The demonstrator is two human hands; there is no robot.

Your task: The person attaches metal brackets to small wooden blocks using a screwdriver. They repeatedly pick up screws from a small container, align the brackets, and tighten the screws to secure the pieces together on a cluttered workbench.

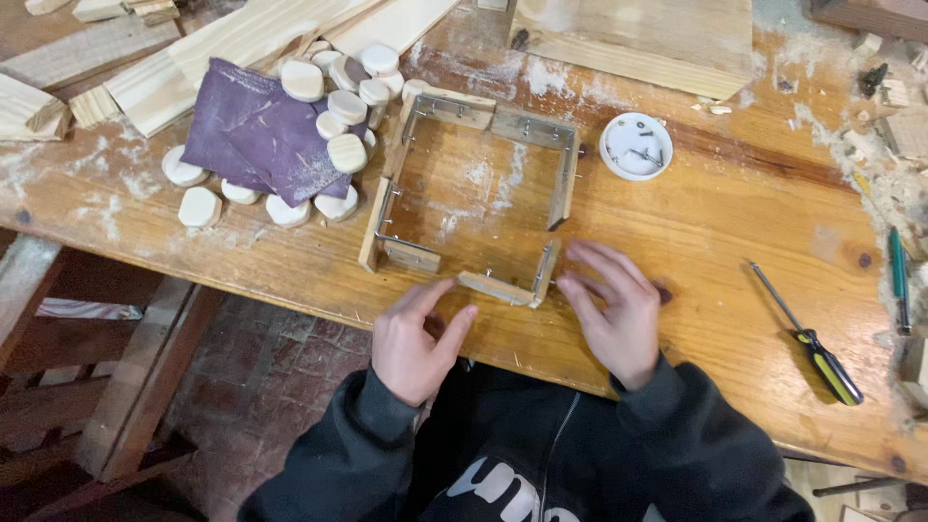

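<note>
A small square frame (440,111) of short wooden strips joined by metal brackets lies on the wooden workbench (735,213). My left hand (414,338) hovers at the bench's near edge, fingers apart, just below the frame's near strip (495,287). My right hand (611,311) rests fingers spread on the bench beside the frame's near right corner. Neither hand holds anything.
Several round wooden discs (303,80) and purple sandpaper sheets (261,130) lie left of the frame. A white lid with screws (635,146) sits to the right. A screwdriver (807,335) and a green pen (899,275) lie at right. Wooden boards (633,34) sit behind.
</note>
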